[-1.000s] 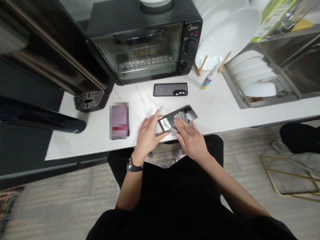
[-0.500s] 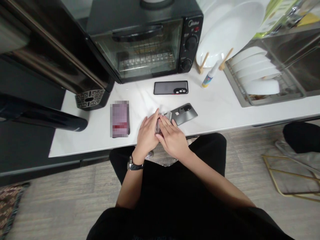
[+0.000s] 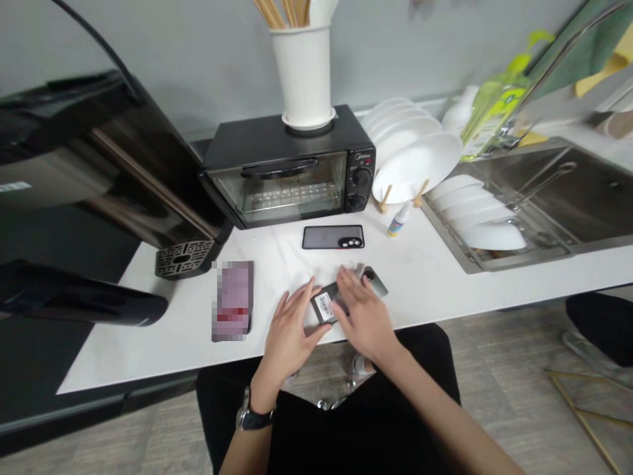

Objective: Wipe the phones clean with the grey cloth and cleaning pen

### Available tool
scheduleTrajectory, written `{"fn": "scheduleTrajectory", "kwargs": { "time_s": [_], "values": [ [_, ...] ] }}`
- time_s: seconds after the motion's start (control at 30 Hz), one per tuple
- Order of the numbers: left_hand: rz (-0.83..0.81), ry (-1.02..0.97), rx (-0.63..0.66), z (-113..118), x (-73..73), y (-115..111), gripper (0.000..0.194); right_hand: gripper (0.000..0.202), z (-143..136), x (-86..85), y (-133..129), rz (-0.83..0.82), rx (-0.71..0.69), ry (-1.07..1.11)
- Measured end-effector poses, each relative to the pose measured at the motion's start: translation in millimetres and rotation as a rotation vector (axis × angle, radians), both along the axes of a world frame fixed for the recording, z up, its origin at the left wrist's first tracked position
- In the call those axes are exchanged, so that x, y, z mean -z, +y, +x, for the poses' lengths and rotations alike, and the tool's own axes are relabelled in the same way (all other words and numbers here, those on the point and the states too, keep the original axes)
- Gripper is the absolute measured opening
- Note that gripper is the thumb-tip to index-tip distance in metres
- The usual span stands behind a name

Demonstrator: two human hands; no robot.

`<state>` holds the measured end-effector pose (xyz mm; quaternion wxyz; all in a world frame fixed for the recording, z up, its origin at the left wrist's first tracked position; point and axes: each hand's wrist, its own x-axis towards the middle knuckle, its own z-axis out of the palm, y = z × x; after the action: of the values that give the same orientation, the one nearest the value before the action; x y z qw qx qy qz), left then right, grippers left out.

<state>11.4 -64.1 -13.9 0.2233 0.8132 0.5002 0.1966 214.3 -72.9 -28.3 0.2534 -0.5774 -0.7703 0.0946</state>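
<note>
Currently, left hand (image 3: 288,333): thumb and forefinger set wide apart, holding the left end of a slim, dark grey, rectangular phone (image 3: 378,285) by its two long edges, as I see it.
Right hand (image 3: 364,320): fingers close together, laid nearly flat over a crumpled, pale, translucent wipe (image 3: 360,269) on the phone; a little blurred, so I cannot tell whether they pinch it.
Phone: back upward, slanting, near the front edge of the white, grey-veined countertop (image 3: 173,356); its camera end shows beyond the right hand.
Sticker: a white, rectangular barcode sticker (image 3: 324,306) on the phone's left end, between my two watched hands.
Case: a smoky, black-rimmed phone case (image 3: 324,237), lying flat behind the phone, apart from it.
Purple screen: a second, dark-edged phone with a pixelated purple face (image 3: 235,290), left of the left hand, apart from it.
Bottle: a small white bottle with a blue-and-yellow label (image 3: 397,223), right of the case.
Oven: a black, glass-doored toaster oven (image 3: 291,188), behind the case.
</note>
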Motion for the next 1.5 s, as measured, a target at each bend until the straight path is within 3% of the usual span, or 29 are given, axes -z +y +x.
{"fn": "scheduleTrajectory", "kwargs": {
  "time_s": [0.1, 0.2, 0.27, 0.37, 0.47, 0.53, 0.67, 0.77, 0.87, 0.93, 1.07, 1.17, 1.23, 1.3, 1.4, 1.5],
  "values": [
    [0.031, 0.004, 0.004, -3.8, 7.3, -0.8, 0.087, 0.073, -46.8, -4.2, -16.4, 0.004, -0.095, 0.012],
    [0.030, 0.017, 0.014, -4.9, 9.3, -2.3, 0.092, 0.073, -58.5, -5.2, -40.8, 0.017, -0.120, -0.021],
    [0.006, 0.009, -0.002, -3.5, 7.1, -3.0, 0.096, 0.065, -42.0, -3.0, -53.2, 0.009, -0.149, -0.053],
    [-0.018, -0.020, -0.032, 0.0, 2.3, -2.8, 0.097, 0.062, 4.3, 4.6, -54.7, 0.009, -0.097, -0.105],
    [-0.028, -0.039, -0.034, 2.1, 0.1, -1.1, 0.094, 0.063, 43.0, 12.9, -33.2, 0.051, 0.072, -0.145],
    [-0.035, -0.043, -0.034, 2.2, 0.8, 0.2, 0.094, 0.065, 46.6, 15.8, -13.3, 0.081, 0.161, -0.154],
    [-0.036, -0.045, -0.023, -0.3, 7.1, 1.1, 0.094, 0.065, -4.9, 14.2, 7.5, 0.115, 0.120, -0.131],
    [0.010, -0.031, 0.000, -4.2, 13.5, -0.3, 0.088, 0.065, -53.7, 9.8, -3.6, 0.125, -0.005, -0.075],
    [0.016, -0.030, 0.011, -6.9, 15.4, -2.5, 0.096, 0.065, -68.3, 5.7, -26.7, 0.124, -0.050, -0.004],
    [-0.004, -0.043, 0.001, -6.5, 12.9, -3.7, 0.103, 0.062, -54.4, 5.2, -42.2, 0.105, -0.088, -0.003],
    [-0.032, -0.066, -0.023, -2.3, 4.0, -3.9, 0.102, 0.060, 5.4, 13.1, -59.3, 0.093, -0.062, -0.119],
    [-0.052, -0.070, -0.028, 0.7, -1.3, -2.3, 0.098, 0.060, 43.5, 19.9, -50.1, 0.130, 0.081, -0.205],
    [-0.069, -0.078, -0.025, 2.1, -3.0, -1.3, 0.096, 0.059, 49.5, 19.7, -33.9, 0.128, 0.154, -0.218],
    [-0.078, -0.087, -0.027, 3.0, -2.1, -0.8, 0.094, 0.058, 36.0, 15.3, -14.5, 0.116, 0.183, -0.198],
    [-0.051, -0.071, -0.021, 2.2, 5.0, -1.5, 0.093, 0.054, -9.1, 5.7, 4.6, 0.112, 0.099, -0.136],
    [0.020, -0.021, -0.013, -0.5, 14.6, -3.5, 0.093, 0.058, -51.2, 1.3, -4.7, 0.133, -0.026, -0.073]
  ]
}}
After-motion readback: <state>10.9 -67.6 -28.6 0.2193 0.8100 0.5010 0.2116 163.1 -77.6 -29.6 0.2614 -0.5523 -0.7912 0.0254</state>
